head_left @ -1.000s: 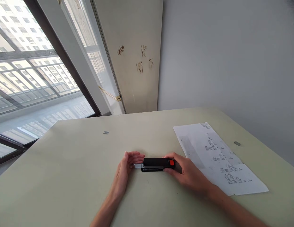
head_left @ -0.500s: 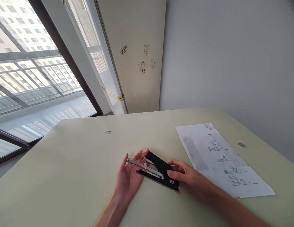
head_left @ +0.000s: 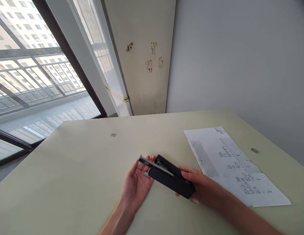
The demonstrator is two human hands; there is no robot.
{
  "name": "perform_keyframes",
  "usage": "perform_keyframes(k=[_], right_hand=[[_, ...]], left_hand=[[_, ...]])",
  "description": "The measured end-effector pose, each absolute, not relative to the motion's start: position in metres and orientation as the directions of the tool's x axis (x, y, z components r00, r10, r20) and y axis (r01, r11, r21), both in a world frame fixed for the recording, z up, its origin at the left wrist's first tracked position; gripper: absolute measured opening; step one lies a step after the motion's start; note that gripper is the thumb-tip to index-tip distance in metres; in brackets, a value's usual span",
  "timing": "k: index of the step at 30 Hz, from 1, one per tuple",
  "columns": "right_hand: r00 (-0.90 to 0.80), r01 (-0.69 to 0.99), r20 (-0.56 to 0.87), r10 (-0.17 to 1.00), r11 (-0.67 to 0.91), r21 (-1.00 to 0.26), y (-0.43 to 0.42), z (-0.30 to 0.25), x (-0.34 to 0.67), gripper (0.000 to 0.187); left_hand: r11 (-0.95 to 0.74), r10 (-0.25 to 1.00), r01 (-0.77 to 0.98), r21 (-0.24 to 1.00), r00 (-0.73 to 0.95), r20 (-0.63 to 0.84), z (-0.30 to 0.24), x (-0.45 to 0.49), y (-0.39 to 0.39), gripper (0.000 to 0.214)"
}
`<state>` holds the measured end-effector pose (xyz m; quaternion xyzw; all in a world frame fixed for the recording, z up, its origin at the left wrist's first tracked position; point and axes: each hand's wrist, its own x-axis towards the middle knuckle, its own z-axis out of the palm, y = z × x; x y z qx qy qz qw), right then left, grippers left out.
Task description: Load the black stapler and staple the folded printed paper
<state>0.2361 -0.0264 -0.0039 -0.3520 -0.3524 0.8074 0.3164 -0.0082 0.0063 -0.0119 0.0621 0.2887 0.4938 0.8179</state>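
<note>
Two bare hands (head_left: 138, 182), bare forearms, no sleeves

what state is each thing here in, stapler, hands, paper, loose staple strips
stapler: lifted off the table, tilted, metal staple rail slid out
right hand: gripping the stapler's rear end
left hand: palm up at the rail end
printed sheet: flat on the table
two staple strips: loose on the table

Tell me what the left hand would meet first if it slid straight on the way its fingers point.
The left hand already touches the black stapler. Beyond that, the fingers point up and right across bare table; the way looks free to the far edge, though depth is unclear.
</note>
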Motion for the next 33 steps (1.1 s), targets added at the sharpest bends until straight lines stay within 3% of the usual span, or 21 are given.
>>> perform_keyframes(k=[5, 8, 11, 14, 19, 33], right_hand=[[-0.249, -0.224, -0.19, 0.95, -0.247, -0.943, -0.022, -0.004, 0.243, 0.053], [-0.043, -0.026, -0.105, 0.994, -0.106, -0.994, -0.02, -0.005, 0.246, 0.048], [0.073, 0.211, -0.048, 0.996, -0.062, -0.975, -0.02, -0.008, 0.245, 0.045], [0.089, 0.377, -0.003, 0.996, -0.036, -0.926, -0.023, -0.013, 0.243, 0.042], [0.051, 0.51, 0.065, 0.997, 0.029, -0.86, -0.024, -0.018, 0.24, 0.037], [-0.032, 0.583, 0.125, 0.992, 0.12, -0.803, -0.027, -0.02, 0.237, 0.032]], left_hand=[[0.488, 0.826, -0.811, 0.322, 0.31, -0.47, -0.007, -0.006, 0.007, 0.04], [0.493, 0.821, -0.81, 0.317, 0.313, -0.477, -0.005, -0.005, 0.007, 0.033], [0.507, 0.825, -0.797, 0.329, 0.339, -0.452, -0.004, -0.006, 0.006, 0.028], [0.528, 0.818, -0.776, 0.346, 0.355, -0.452, -0.003, -0.006, 0.004, 0.025], [0.545, 0.816, -0.75, 0.375, 0.371, -0.444, -0.005, -0.005, 0.004, 0.02], [0.551, 0.829, -0.707, 0.443, 0.402, -0.39, -0.003, -0.003, 0.002, 0.007]])
